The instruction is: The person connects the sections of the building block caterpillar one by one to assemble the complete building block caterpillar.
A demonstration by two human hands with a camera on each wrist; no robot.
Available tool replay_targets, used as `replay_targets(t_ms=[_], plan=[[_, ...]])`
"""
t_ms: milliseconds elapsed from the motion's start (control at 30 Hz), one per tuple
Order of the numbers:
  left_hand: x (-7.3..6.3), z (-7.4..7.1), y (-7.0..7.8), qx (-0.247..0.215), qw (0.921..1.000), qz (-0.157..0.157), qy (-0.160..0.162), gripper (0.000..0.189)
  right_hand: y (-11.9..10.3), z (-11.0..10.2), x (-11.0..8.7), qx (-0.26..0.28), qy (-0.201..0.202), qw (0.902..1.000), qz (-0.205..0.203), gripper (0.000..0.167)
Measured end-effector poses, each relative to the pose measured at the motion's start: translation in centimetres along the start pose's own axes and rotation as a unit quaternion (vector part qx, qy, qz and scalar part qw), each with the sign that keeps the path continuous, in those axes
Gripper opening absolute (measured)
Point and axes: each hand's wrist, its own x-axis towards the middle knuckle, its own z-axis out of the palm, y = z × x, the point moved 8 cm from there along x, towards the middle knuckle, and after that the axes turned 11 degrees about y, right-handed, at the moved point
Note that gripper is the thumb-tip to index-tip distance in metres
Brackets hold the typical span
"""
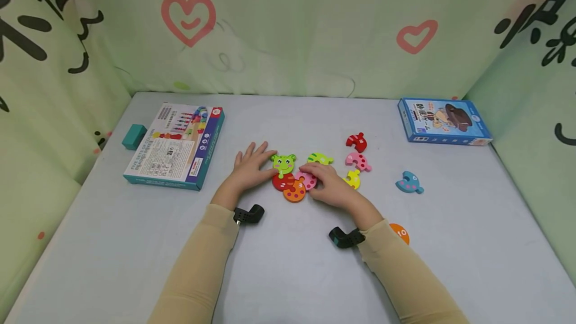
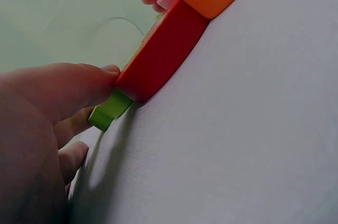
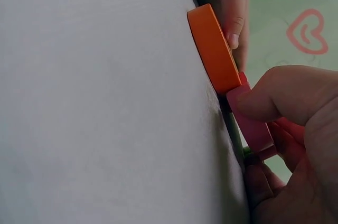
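Note:
Joined wooden puzzle pieces lie flat mid-table in the head view: a green smiling face piece (image 1: 283, 163), a red piece (image 1: 281, 183) marked 2 and an orange piece (image 1: 295, 192) marked 3. My left hand (image 1: 249, 170) is spread on the table, its thumb touching the edge where green and red meet. My right hand (image 1: 332, 186) pinches a pink spotted puzzle piece (image 1: 306, 180) set against the orange one. The right wrist view shows thumb and fingers on either side of that pink piece (image 3: 252, 123). Beyond the right hand lies a green striped piece (image 1: 320, 158).
Loose red (image 1: 357, 141), pink (image 1: 358, 161), yellow (image 1: 353, 179) and blue (image 1: 409, 182) pieces lie to the right. An orange piece (image 1: 399, 233) is partly under the right sleeve. Two boxes, one left (image 1: 175, 144), one blue (image 1: 444, 120), and a teal block (image 1: 134, 136) stand farther back.

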Motion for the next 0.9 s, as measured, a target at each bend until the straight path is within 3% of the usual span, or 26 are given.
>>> replay_targets(t_ms=[900], plan=[[-0.07,-0.09,0.14,0.002,1.0000,0.001,0.003,0.058,0.92,-0.38,0.03,0.009,0.007,0.9999,0.006,0.056]])
